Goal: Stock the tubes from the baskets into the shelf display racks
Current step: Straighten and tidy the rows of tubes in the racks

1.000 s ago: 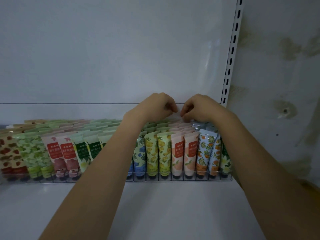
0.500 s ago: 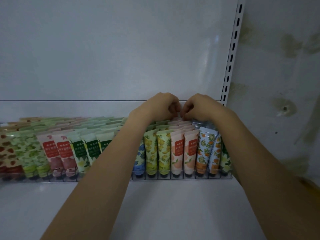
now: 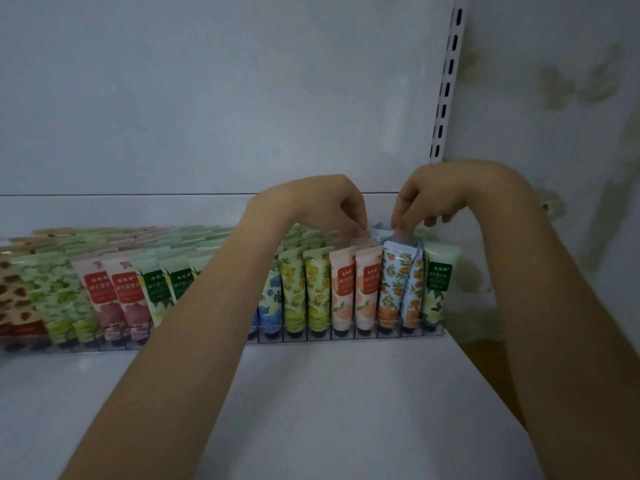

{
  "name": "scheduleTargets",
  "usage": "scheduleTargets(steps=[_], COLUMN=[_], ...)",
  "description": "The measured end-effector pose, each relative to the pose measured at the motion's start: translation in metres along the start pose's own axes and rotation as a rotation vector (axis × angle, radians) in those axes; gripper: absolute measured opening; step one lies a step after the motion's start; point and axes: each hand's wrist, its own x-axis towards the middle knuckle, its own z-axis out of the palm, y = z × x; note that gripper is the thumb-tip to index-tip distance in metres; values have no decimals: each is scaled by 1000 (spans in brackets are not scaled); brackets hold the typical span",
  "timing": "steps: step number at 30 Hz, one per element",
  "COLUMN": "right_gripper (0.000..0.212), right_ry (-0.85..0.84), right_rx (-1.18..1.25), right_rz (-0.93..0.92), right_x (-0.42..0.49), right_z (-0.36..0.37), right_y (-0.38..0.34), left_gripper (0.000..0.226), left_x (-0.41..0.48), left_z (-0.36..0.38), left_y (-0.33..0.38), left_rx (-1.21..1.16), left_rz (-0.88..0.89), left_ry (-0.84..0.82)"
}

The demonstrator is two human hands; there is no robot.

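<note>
Hands have moved apart since 0.5 s ago: left hand (image 3: 322,202) pinched on peach tubes (image 3: 356,289) at back of rack (image 3: 346,336); right hand (image 3: 446,194) now pinches blue orange-print tube (image 3: 398,282), prob. seating it in next slot.

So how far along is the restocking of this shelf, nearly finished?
Seemingly close. The clear rack already holds rows of tubes in every visible slot, from the peach tubes to the green tube at the far end. Now the right hand pinches an orange-print tube at its top, and the left hand fingers the peach row. No baskets are in view, so what remains is unknown.
</note>
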Motion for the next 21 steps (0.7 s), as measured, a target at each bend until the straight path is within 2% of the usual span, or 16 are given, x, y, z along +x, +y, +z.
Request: scheduleTargets(steps=[7,15,17,21], right_gripper=[20,13,13,12], right_ry=[5,99,109,96], right_rx=[-18,75,94,75], right_rz=[13,-1,-33,-56], right_x=[-5,-16,-16,-17], right_z=[-5,12,17,18], right_y=[-15,-8,-7,-1], left_gripper=[10,6,10,22], left_x=[-4,-13,-17,-22], left_z=[6,15,21,24], left_y=[16,24,23,22], left_rx=[2,-5,16,66], left_rz=[-11,-10,6,1], left_ry=[64,195,231,201])
